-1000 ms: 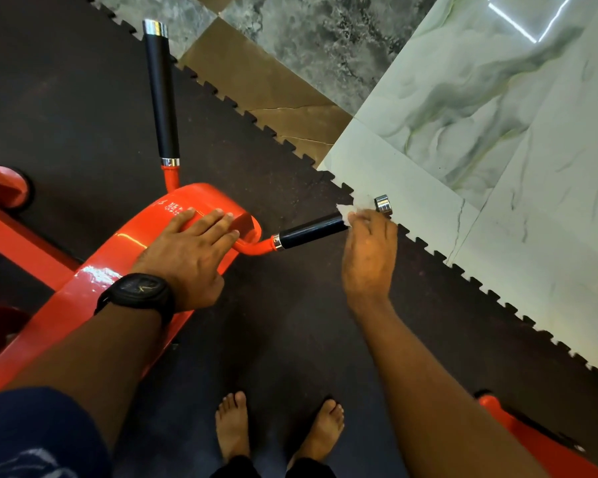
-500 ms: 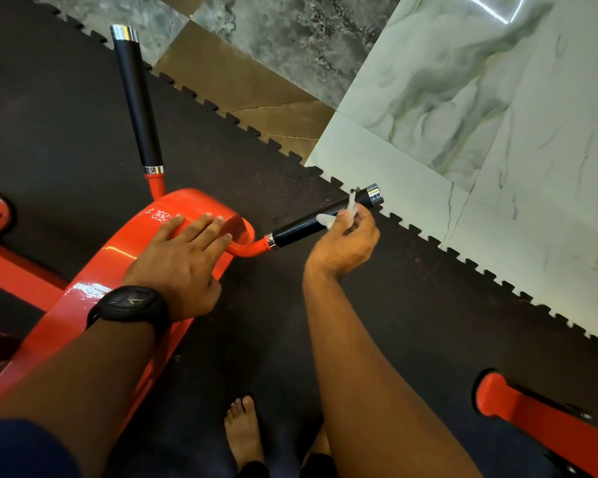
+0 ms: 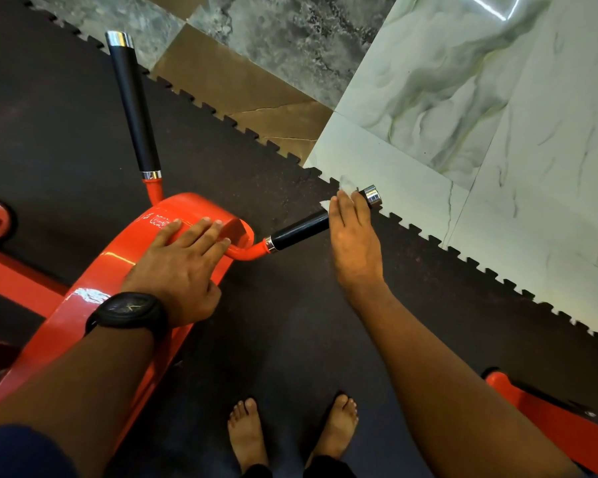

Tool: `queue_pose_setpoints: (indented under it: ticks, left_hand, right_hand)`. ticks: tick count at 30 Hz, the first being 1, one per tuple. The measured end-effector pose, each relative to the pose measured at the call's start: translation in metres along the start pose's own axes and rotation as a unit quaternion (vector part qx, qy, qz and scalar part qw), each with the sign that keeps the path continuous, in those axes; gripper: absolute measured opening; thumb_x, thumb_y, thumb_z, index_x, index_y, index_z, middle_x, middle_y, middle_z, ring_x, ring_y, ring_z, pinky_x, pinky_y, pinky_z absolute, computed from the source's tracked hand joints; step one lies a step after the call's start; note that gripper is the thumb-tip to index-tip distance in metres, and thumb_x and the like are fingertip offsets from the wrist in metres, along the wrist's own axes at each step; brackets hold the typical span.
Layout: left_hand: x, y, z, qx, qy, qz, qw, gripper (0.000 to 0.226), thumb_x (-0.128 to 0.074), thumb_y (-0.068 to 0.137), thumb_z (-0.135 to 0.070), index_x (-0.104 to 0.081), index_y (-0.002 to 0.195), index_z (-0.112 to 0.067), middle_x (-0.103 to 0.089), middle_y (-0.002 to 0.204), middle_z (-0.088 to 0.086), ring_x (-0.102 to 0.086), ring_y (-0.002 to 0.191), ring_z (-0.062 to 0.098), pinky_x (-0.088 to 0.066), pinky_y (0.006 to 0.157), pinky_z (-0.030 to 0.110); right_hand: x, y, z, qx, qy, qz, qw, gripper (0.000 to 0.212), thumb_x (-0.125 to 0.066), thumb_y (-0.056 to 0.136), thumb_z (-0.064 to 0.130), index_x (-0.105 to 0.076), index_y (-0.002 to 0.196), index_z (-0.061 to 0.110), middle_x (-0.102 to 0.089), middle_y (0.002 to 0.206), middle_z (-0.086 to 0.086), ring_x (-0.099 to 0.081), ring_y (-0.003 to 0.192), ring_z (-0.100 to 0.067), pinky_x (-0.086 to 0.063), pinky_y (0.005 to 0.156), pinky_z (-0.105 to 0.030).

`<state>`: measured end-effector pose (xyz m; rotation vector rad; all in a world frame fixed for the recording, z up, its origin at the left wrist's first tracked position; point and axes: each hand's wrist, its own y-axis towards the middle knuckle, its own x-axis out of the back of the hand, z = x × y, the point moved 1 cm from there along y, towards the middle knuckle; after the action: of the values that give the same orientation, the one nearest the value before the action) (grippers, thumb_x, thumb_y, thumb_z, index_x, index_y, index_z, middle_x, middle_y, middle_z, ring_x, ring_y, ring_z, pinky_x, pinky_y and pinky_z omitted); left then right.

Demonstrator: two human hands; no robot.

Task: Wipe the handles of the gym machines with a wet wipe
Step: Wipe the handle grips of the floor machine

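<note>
Head view, wiping of the near handle. The right hand (image 3: 354, 243) lies over the outer end of the near handle (image 3: 299, 231), back of the hand toward the camera. Its fingers (image 3: 346, 208) are pressed together and curled over the grip, just short of the chrome end cap (image 3: 373, 195). The wet wipe (image 3: 346, 184) is trapped under them, and only a white corner shows past the fingertips. Whether the thumb closes beneath the bar cannot be told.

Half a second earlier the same hand is rolled the other way, palm up beside the grip with the wipe pinched against it. A second earlier it sits on top, much as now. The wrist is thus swinging back and forth around the bar — a rotary scrub at the outer end, not a stroke along it.

The left hand (image 3: 183, 263) has not shifted. Its fingers are straight and slightly spread, flat on the red arm (image 3: 97, 274) to steady the machine.

Judged from this, the tip of the grip is getting full coverage, while the bare black length toward the red arm remains to be done — as does the far handle (image 3: 133, 105), which stands untouched over the rubber mat (image 3: 290, 322).
</note>
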<state>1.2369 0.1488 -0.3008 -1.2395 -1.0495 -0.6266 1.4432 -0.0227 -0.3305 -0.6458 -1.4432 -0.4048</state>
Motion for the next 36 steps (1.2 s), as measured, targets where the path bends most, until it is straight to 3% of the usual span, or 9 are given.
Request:
queue_pose_setpoints:
  ticks: [4, 8, 12, 17, 23, 28, 31, 33, 36]
  left_hand:
    - [0.000, 0.000, 0.000, 0.001, 0.003, 0.011, 1.000, 0.076, -0.050, 0.067, -0.042, -0.061, 0.136, -0.014, -0.048, 0.151, 0.012, -0.041, 0.143, 0.028, -0.028, 0.114, 0.053]
    - [0.003, 0.000, -0.001, 0.015, -0.005, 0.015, 1.000, 0.079, -0.043, 0.072, -0.044, -0.049, 0.147, -0.018, -0.034, 0.160, 0.009, -0.027, 0.150, 0.024, -0.017, 0.120, 0.050]
    - [0.003, -0.001, -0.001, 0.002, -0.005, -0.003, 1.000, 0.074, -0.050, 0.067, -0.039, -0.061, 0.136, -0.013, -0.049, 0.150, 0.013, -0.043, 0.141, 0.029, -0.026, 0.114, 0.052]
    - [0.001, 0.000, -0.001, 0.007, -0.017, 0.005, 1.000, 0.077, -0.046, 0.070, -0.040, -0.054, 0.142, -0.015, -0.042, 0.155, 0.011, -0.035, 0.146, 0.027, -0.021, 0.118, 0.051]
    - [-0.001, 0.000, -0.001, 0.006, 0.005, -0.002, 1.000, 0.076, -0.051, 0.066, -0.039, -0.061, 0.136, -0.013, -0.050, 0.149, 0.013, -0.044, 0.141, 0.029, -0.019, 0.113, 0.049]
    - [0.002, 0.001, -0.002, 0.003, 0.011, 0.008, 1.000, 0.076, -0.049, 0.067, -0.041, -0.059, 0.138, -0.013, -0.048, 0.151, 0.013, -0.042, 0.142, 0.028, -0.018, 0.114, 0.049]
    - [0.002, 0.000, -0.002, 0.004, 0.016, 0.015, 1.000, 0.076, -0.050, 0.067, -0.041, -0.060, 0.137, -0.013, -0.049, 0.150, 0.013, -0.042, 0.142, 0.029, -0.019, 0.113, 0.049]
    - [0.001, 0.001, -0.002, 0.004, 0.018, 0.014, 1.000, 0.075, -0.050, 0.068, -0.041, -0.059, 0.137, -0.013, -0.048, 0.150, 0.013, -0.041, 0.142, 0.028, -0.021, 0.113, 0.050]
    - [-0.001, 0.001, -0.002, 0.002, 0.016, 0.005, 1.000, 0.075, -0.046, 0.068, -0.040, -0.060, 0.136, -0.012, -0.049, 0.149, 0.014, -0.042, 0.142, 0.029, -0.025, 0.112, 0.052]
  right_hand:
    - [0.005, 0.016, 0.010, 0.109, -0.118, 0.049, 0.986, 0.063, -0.067, 0.088, 0.006, -0.039, 0.144, -0.001, -0.044, 0.145, -0.020, -0.030, 0.143, -0.035, -0.031, 0.118, -0.042]
    - [0.014, 0.026, 0.015, 0.059, -0.099, 0.061, 0.991, 0.051, -0.067, 0.088, 0.011, -0.048, 0.134, 0.004, -0.050, 0.137, -0.018, -0.040, 0.135, -0.033, -0.039, 0.110, -0.042]
    - [0.000, 0.006, 0.055, 0.175, -0.118, 0.105, 0.972, 0.047, -0.060, 0.093, 0.011, -0.047, 0.137, 0.001, -0.051, 0.131, -0.019, -0.044, 0.128, -0.034, -0.047, 0.102, -0.041]
    - [0.022, 0.033, 0.037, 0.059, -0.217, 0.126, 0.966, 0.043, -0.068, 0.088, 0.015, -0.053, 0.127, 0.004, -0.053, 0.121, -0.017, -0.048, 0.119, -0.033, -0.047, 0.097, -0.040]
    - [0.025, 0.046, 0.054, 0.115, -0.255, 0.189, 0.941, 0.037, -0.068, 0.090, 0.026, -0.057, 0.120, 0.007, -0.059, 0.108, -0.014, -0.059, 0.102, -0.028, -0.046, 0.086, -0.038]
    - [0.026, 0.035, 0.029, 0.054, -0.145, 0.128, 0.980, 0.042, -0.070, 0.088, 0.020, -0.056, 0.125, 0.006, -0.058, 0.119, -0.015, -0.052, 0.118, -0.030, -0.043, 0.102, -0.042]
    - [0.000, -0.001, 0.024, -0.007, 0.072, -0.059, 0.996, 0.043, -0.063, 0.086, 0.004, -0.060, 0.130, 0.002, -0.060, 0.134, -0.015, -0.050, 0.132, -0.032, -0.047, 0.101, -0.043]
    - [-0.021, -0.016, 0.025, -0.114, 0.206, -0.211, 0.949, 0.039, -0.058, 0.088, 0.002, -0.066, 0.126, 0.003, -0.065, 0.131, -0.011, -0.058, 0.123, -0.028, -0.054, 0.095, -0.036]
    - [-0.023, 0.000, 0.049, -0.310, 0.373, -0.314, 0.816, 0.037, -0.067, 0.087, -0.004, -0.068, 0.123, 0.004, -0.067, 0.125, -0.008, -0.059, 0.105, -0.021, -0.049, 0.087, -0.014]
